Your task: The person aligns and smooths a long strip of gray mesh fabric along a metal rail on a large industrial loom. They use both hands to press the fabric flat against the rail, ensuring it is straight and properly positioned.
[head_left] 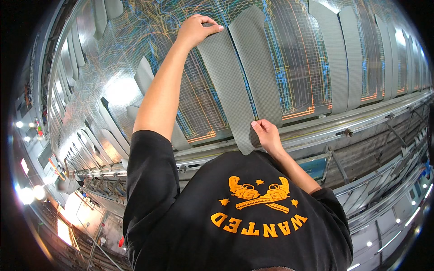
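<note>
A long grey cut fabric panel [227, 81] with a fine grid texture spans the printing table [298, 67] in front of me. My left hand [200, 30] pinches its far end between thumb and fingers. At the near end, my right hand [268, 135] has thumb and fingers on the panel's right edge. That end hangs over the table's metal edge towards my black shirt. A second grey panel [257, 61] lies flat just to the right, with a narrow dark gap between the two. Blue, yellow and orange printed lines cover the tabletop around them.
More grey panels [334, 57] lie in pairs further right, and others [115, 135] run down the left. A metal rail [305, 133] with knobs [348, 132] edges the table. Another table stands behind me at lower right. A person [69, 183] is at far left.
</note>
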Tool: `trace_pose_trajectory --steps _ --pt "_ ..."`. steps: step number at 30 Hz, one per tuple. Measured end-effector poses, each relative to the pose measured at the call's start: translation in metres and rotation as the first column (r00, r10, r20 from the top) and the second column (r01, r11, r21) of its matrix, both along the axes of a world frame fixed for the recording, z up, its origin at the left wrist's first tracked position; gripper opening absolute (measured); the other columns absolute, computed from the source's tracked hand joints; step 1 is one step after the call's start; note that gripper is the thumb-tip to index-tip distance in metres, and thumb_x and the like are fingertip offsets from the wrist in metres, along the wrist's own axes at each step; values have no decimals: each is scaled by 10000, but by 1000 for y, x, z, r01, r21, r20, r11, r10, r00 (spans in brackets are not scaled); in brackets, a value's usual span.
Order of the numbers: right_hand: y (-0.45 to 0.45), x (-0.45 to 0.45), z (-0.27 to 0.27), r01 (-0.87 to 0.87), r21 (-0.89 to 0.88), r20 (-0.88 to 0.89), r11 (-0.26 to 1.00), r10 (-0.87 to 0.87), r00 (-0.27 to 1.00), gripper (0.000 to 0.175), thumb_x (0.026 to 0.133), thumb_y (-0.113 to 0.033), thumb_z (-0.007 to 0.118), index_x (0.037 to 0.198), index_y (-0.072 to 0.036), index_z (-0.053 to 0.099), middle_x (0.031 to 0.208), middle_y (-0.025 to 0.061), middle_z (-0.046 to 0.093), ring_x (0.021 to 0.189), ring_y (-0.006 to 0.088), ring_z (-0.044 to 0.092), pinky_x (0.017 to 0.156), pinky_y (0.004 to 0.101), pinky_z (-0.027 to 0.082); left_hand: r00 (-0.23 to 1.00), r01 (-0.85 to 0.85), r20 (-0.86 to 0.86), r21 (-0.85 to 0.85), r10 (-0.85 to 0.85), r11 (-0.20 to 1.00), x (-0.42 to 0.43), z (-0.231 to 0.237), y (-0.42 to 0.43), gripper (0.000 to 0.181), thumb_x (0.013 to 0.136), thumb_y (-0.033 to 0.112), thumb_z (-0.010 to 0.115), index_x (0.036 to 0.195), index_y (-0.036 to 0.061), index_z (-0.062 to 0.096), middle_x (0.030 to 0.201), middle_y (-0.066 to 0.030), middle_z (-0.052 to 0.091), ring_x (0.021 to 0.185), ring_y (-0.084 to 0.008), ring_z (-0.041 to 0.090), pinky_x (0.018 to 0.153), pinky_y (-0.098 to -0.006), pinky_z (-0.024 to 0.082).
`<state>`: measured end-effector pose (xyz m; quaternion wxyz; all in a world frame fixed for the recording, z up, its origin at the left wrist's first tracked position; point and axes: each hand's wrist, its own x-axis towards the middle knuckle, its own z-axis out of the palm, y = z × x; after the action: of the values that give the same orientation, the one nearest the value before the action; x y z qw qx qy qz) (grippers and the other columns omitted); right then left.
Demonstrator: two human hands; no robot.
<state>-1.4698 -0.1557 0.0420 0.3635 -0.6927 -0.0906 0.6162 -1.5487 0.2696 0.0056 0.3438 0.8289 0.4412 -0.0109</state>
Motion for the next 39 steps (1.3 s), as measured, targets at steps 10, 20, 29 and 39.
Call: trace_pose_trajectory --steps 10,20,29,39 --pt "2 2 -5 -79 -28 125 996 82 989 307 1016 -258 662 957 42 686 705 0 590 665 74 495 606 283 432 1000 10 -25 26 -10 1000 2 -2 -2 428 817 579 808 1002 192 808 1119 -37 647 1089 -269 640 909 -459 534" --pt "-2 2 -14 -66 -32 110 997 69 992 314 1008 -261 673 952 47 691 702 13 606 663 78 514 611 289 451 999 7 -35 34 -6 999 4 -1 -3 474 805 623 792 1009 196 809 1182 -49 654 1157 -287 629 952 -467 522" --pt "6 5 -5 -68 -50 109 996 73 991 320 1004 -263 682 953 53 695 688 0 605 646 72 504 594 285 441 997 23 -69 64 -18 998 5 -3 -1 482 793 633 793 1014 205 810 1219 -80 666 1180 -308 624 965 -484 522" --pt "-13 6 0 39 -118 -21 992 -41 999 339 992 -295 700 910 33 717 664 0 597 571 69 530 514 281 482 996 48 -70 25 -46 999 5 -12 7 484 759 680 791 918 223 809 1324 -135 665 1146 -340 664 862 -525 565"
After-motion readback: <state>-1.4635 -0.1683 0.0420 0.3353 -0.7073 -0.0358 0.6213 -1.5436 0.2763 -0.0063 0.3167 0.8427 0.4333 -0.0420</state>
